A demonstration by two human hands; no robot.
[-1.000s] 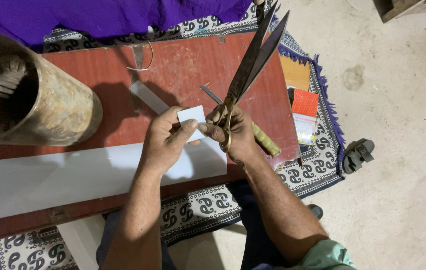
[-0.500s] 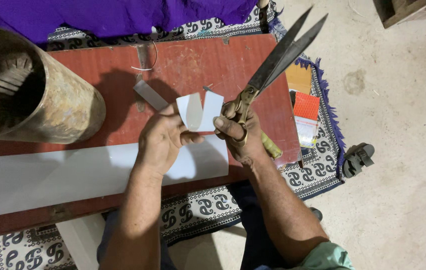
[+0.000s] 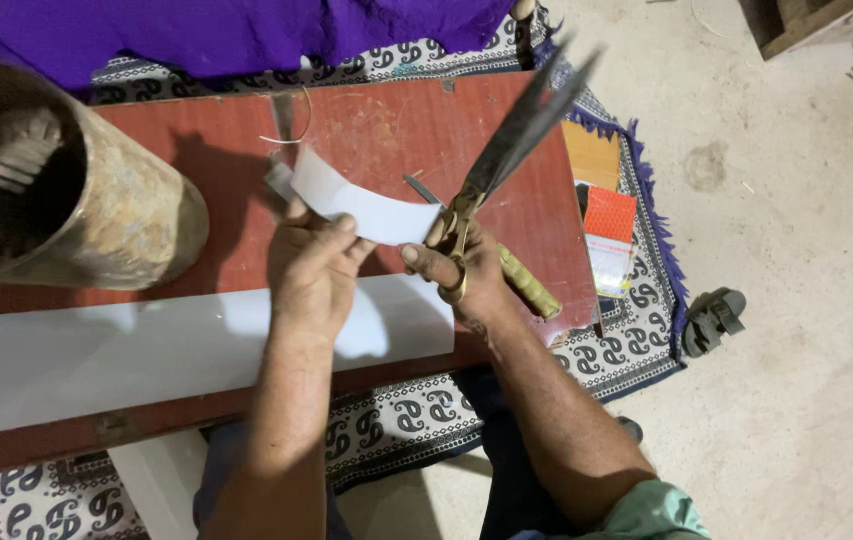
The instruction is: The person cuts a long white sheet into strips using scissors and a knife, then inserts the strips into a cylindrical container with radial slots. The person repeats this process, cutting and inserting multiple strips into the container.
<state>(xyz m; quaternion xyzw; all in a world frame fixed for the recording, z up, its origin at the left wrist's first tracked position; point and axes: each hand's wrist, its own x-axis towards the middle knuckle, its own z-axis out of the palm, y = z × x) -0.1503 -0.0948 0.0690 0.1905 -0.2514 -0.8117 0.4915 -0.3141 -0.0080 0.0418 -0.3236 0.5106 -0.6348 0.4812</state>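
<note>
With your left hand (image 3: 314,268) pinching the curved white strip (image 3: 361,208) at centre frame above the red surface (image 3: 386,120), and your right hand (image 3: 466,275) closed around the large scissors (image 3: 506,150), blades parted, keep the strip taut and feed it squarely.

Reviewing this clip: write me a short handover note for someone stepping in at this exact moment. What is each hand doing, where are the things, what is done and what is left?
Left hand: pinches a curved white strip held above the red board.
Right hand: fingers through the handles of large scissors, blades apart, pointing up and away; thumb touches the strip's right end.
Things: a long white sheet lies flat along the board's near edge; a rusty metal cylinder lies on its side at the left.
Done: the strip is a separate piece, free of the sheet.
Left: the blades are not on the strip now; whether it needs more trimming cannot be told.
</note>
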